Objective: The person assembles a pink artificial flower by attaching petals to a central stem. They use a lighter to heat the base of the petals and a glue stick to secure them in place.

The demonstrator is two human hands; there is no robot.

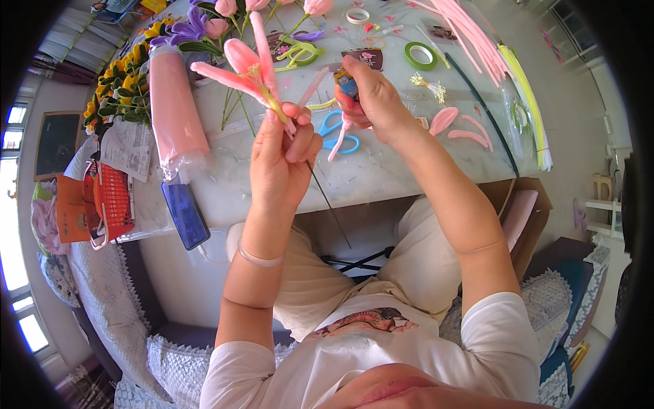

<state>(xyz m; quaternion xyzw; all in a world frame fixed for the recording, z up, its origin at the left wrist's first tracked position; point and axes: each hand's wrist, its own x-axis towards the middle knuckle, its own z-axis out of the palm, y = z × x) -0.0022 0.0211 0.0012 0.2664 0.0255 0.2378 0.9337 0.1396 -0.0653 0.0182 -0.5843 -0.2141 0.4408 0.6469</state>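
My left hand (286, 143) pinches the base of a pink chenille-stem flower (250, 61) with upright petals and pale yellow stamens. Its thin dark stem (329, 204) slants down below the hand. My right hand (375, 102) grips a small blue lighter (347, 84), thumb at its top; I cannot make out a flame. Between the hands, a pale translucent stick (314, 87) runs from near my left fingertips towards the lighter's top. Under them lie blue-handled scissors (348, 144) and a bent pink chenille piece (340, 135).
Green floral tape (420, 55), a stamen bundle (429, 88), loose pink petals (443, 120) and pink chenille stems (475, 36) lie on the right. On the left are a pink wrapping roll (176, 105), a phone (185, 214) overhanging the edge, a red basket (115, 194) and finished yellow flowers (122, 82).
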